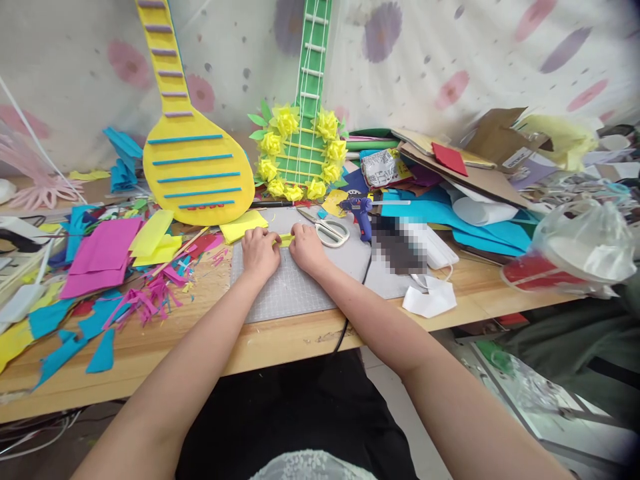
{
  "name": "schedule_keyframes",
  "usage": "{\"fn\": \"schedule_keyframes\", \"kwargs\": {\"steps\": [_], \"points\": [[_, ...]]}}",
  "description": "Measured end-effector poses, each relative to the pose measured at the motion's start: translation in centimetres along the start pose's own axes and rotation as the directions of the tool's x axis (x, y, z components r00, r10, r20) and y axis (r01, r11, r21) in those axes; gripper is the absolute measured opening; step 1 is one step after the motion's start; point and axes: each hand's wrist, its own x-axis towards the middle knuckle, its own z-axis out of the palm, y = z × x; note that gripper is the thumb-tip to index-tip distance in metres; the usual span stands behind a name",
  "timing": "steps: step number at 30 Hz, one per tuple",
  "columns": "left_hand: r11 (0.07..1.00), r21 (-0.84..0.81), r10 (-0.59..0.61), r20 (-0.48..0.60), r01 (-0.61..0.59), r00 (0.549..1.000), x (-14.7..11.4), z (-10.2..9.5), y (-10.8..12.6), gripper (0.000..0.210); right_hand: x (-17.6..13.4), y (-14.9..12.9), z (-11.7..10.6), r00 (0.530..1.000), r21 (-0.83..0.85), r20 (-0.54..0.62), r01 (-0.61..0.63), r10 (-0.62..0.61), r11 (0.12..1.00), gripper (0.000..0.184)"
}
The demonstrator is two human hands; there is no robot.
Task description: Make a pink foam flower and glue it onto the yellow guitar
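My left hand (261, 252) and my right hand (307, 248) rest close together over a grey cutting mat (290, 293). Between them runs a narrow yellow paper strip (287, 241), its ends under my fingers, which are closed on it. Just behind my left hand lies a stack of yellow paper (243, 225). Scissors with pale handles (332, 233) lie right beside my right hand. A blue glue gun (361, 217) is a little farther right, its black cord trailing over the table edge.
A yellow paper guitar (199, 177) and a green one with yellow flowers (301, 150) lean at the back. Pink paper (103, 257) and scraps cover the left. A white mask (430, 298), blue sheets (493, 227) and a bagged cup (570, 250) lie rightward.
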Motion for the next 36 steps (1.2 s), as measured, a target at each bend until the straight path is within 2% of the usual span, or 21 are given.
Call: {"fn": "schedule_keyframes", "kwargs": {"steps": [7,13,15,18,21,27,31,33,36], "points": [[1.0,-0.013,0.012,0.005,-0.012,1.0,-0.2,0.1,-0.4,0.031,-0.2,0.3,-0.1,1.0,0.024,0.019,-0.002,0.002,1.0,0.028],[0.996,-0.07,0.048,-0.03,-0.05,0.998,1.4,-1.5,-0.3,0.031,-0.1,0.4,0.2,1.0,0.005,0.019,-0.009,0.008,1.0,0.028],[0.993,-0.078,0.096,0.057,-0.091,0.994,2.7,-1.8,-0.3,0.028,0.0,0.5,0.3,1.0,0.002,0.018,-0.011,0.011,1.0,0.028],[0.987,-0.013,0.158,0.272,-0.16,0.949,4.5,-1.9,-0.1,0.022,0.0,0.5,0.4,1.0,0.024,0.02,-0.018,0.018,1.0,0.028],[0.976,0.089,0.152,0.373,-0.198,0.915,5.5,-1.8,0.3,0.02,0.1,0.7,0.3,0.999,0.074,0.02,-0.03,0.029,0.997,0.027],[0.981,0.129,0.067,0.463,-0.142,0.884,5.8,-2.2,1.1,0.03,-0.2,1.0,-0.1,0.998,0.238,-0.061,0.002,0.013,0.971,0.023],[0.992,0.106,0.006,0.483,-0.065,0.876,6.0,-2.3,1.1,0.029,-0.4,1.0,-0.2,0.995,0.27,-0.102,0.033,-0.006,0.962,0.022],[0.995,0.095,-0.008,0.472,-0.042,0.882,6.0,-2.2,1.0,0.025,-0.3,1.1,-0.1,0.994,0.26,-0.107,0.05,-0.023,0.964,0.026],[0.996,0.058,0.033,0.404,-0.062,0.914,5.6,-2.0,0.9,0.017,-0.2,1.2,0.0,0.991,0.246,-0.116,0.099,-0.072,0.964,0.035]]}}
